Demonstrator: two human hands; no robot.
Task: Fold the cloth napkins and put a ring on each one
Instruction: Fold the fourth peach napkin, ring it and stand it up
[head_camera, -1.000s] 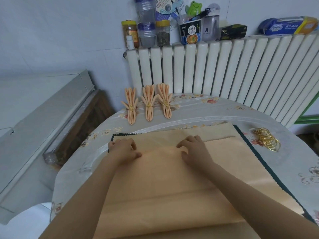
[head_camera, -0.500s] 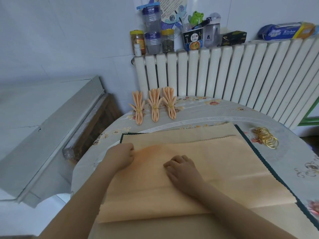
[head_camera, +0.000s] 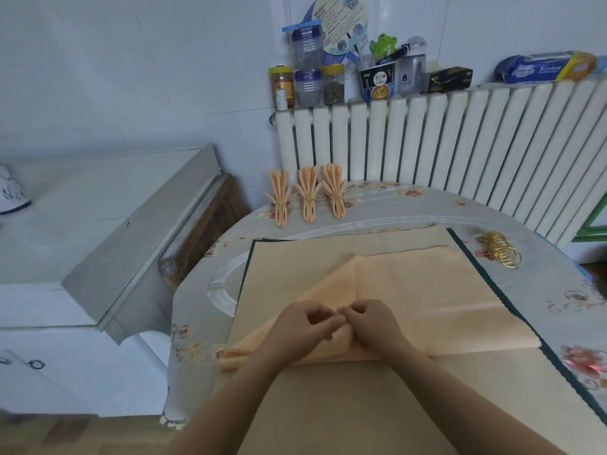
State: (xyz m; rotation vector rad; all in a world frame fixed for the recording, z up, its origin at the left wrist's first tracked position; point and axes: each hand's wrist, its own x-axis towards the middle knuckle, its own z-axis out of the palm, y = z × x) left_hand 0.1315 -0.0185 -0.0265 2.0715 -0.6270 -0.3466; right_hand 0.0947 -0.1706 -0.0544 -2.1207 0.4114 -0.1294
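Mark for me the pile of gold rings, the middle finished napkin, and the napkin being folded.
gold rings (head_camera: pixel 502 253), head view, on the middle of the pile.
middle finished napkin (head_camera: pixel 308 195), head view, just above its ring.
napkin being folded (head_camera: pixel 410 290), head view, on its flat upper layer.

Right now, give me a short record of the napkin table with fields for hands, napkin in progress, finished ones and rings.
left hand: pinching the peach napkin
right hand: pinching it beside the left
napkin in progress: top-left corner folded over, on the tan mat
finished napkins: three ringed fans by the radiator
gold rings: piled right of the mat
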